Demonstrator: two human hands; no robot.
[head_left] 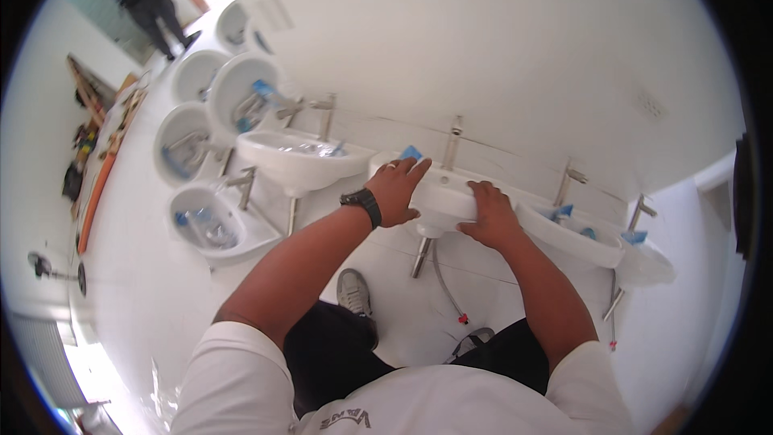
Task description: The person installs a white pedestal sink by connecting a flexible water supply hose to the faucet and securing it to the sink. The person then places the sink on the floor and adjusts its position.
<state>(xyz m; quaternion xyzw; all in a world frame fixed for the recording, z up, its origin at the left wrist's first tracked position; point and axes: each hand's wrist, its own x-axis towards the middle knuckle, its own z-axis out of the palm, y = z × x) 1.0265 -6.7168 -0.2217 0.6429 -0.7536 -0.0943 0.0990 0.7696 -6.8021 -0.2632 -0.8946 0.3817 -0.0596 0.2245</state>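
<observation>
In front of me a white washbasin (443, 203) is up against the wall, with a metal tap (452, 142) at its back and a drain pipe (421, 257) below. My left hand (394, 193), with a black watch on the wrist, holds the basin's rim on the left, fingers over the top and thumb at the front. On the right, my right hand (493, 217) grips the same rim, fingers curled over it and thumb lower on the outer side. A blue wrapper (411, 152) shows beyond my left fingers. A flexible hose (448, 291) with a red end hangs beneath.
More basins with taps flank this one: one (302, 163) at left, another (572, 236) at right. Several stand on the floor farther left, including a near one (266, 233). An orange pipe (98, 193) lies along the left side. Another person (145, 2) stands far back left.
</observation>
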